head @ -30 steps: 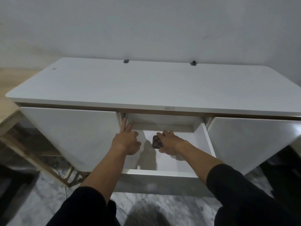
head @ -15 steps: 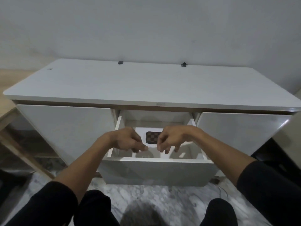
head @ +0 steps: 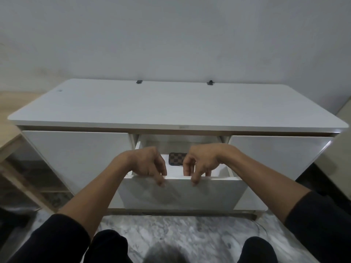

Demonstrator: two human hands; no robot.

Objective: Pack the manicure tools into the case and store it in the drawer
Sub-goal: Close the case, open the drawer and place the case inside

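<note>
Both hands, left (head: 147, 164) and right (head: 200, 163), hook empty grips over drawer front (head: 182, 193); case (head: 177, 159) half hidden.

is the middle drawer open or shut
Open: the drawer front stands out from the cabinet, and the checkered case shows inside.

Head view, down onto drawer (head: 182, 194)

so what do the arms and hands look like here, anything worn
Both hands are bare: no gloves, rings or watch show on the left hand or right hand. Black sleeves are pushed up toward the elbows, leaving the forearms uncovered.
</note>
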